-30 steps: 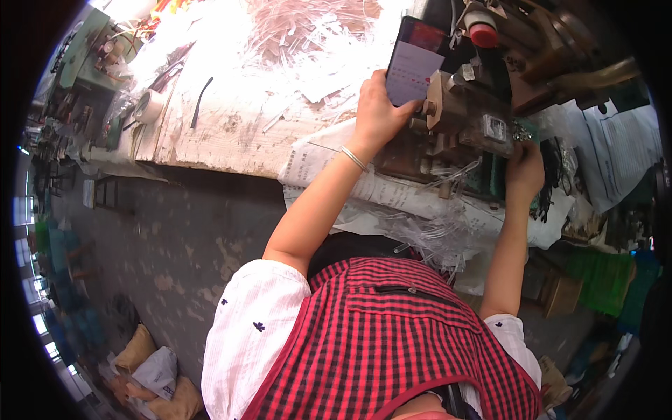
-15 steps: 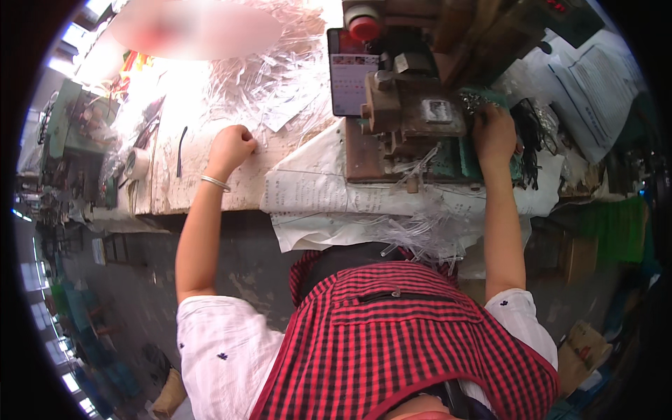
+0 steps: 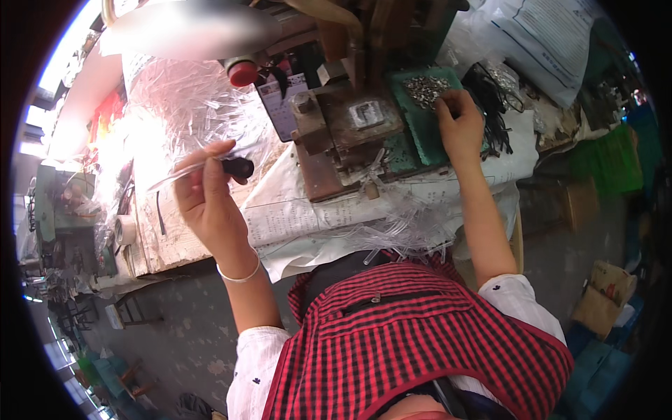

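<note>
My left hand [image 3: 217, 199] is raised over the bench's left part, its fingers closed on a thin clear plastic strip [image 3: 168, 180]. A dark rounded piece [image 3: 239, 167] shows beside these fingers; its kind is unclear. To the right, my right hand [image 3: 463, 133] is at the edge of a green tray [image 3: 420, 136], fingers curled and thumb and fingertips close together. Small metal pieces [image 3: 425, 91] lie heaped in that tray, just beyond the fingertips. Whatever the right fingers pinch is too small to make out. Between my hands stands a bench machine with a metal block [image 3: 366, 116] on it.
A red button [image 3: 243, 73] and a phone [image 3: 287, 105] are behind the machine's left side. Clear strips [image 3: 189, 101] pile up at the back left, and more [image 3: 409, 234] hang at the front edge. Black cords [image 3: 495, 115] lie right of the tray; a tape roll [image 3: 124, 229] is far left.
My left hand has risen off the bench and now holds a clear strip. My right hand has drawn back from the metal pieces toward the tray's edge. The view has shifted.
</note>
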Tool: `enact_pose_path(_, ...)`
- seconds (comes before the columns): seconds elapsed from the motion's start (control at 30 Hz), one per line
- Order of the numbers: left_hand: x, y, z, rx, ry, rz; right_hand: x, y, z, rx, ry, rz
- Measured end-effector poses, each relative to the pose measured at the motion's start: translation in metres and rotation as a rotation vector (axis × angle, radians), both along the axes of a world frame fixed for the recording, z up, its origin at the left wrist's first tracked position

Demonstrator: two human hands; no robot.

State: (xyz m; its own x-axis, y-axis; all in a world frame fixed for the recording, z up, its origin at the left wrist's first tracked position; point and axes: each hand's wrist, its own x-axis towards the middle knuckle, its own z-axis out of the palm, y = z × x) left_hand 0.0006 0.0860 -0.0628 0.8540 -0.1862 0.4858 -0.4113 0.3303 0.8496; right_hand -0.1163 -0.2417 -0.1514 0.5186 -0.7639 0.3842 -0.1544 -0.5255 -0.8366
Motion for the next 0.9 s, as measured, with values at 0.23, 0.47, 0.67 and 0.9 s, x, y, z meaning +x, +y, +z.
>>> enact_pose_path(0.23,-0.009,-0.065,0.059,0.098,-0.379,0.041,-0.022,0.028,0.023,0.0,-0.046,0.004)
enact_pose_path(0.47,-0.016,-0.049,0.004,-0.126,-0.18,-0.024,-0.014,0.075,0.089,0.336,-0.218,0.417)
enact_pose_path(0.67,-0.019,-0.047,0.047,-0.193,-0.254,0.052,0.033,0.099,0.064,-0.056,-0.461,0.311)
enact_pose_path(0.9,0.004,-0.072,0.056,-0.063,-0.405,0.096,0.043,0.121,0.06,0.138,-0.58,0.274)
